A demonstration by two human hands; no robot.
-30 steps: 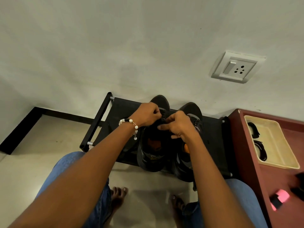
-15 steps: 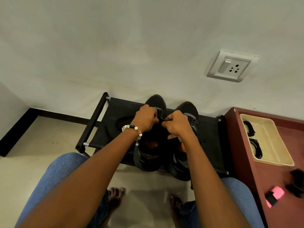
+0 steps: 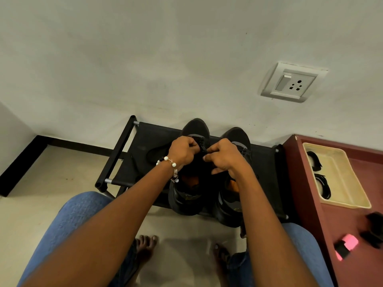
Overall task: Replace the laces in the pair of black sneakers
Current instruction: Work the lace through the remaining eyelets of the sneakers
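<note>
Two black sneakers stand side by side on a low black rack (image 3: 145, 137), toes toward the wall. My left hand (image 3: 182, 151) and my right hand (image 3: 224, 157) meet over the lacing of the left sneaker (image 3: 195, 129). Both hands have curled fingers that pinch the black lace (image 3: 203, 147) between them. The right sneaker (image 3: 238, 135) sits beside it, partly hidden by my right wrist. Orange insoles show inside both shoes.
A maroon cabinet (image 3: 310, 204) stands at the right with a cream tray (image 3: 352, 183) holding coiled black laces (image 3: 323, 186). A pink and black object (image 3: 346, 244) lies on the cabinet. A wall socket (image 3: 292, 83) is above. My knees and bare feet are below the rack.
Both hands stay on the left sneaker's lace and have drawn slightly closer together over the lacing. The camera has shifted a little.
</note>
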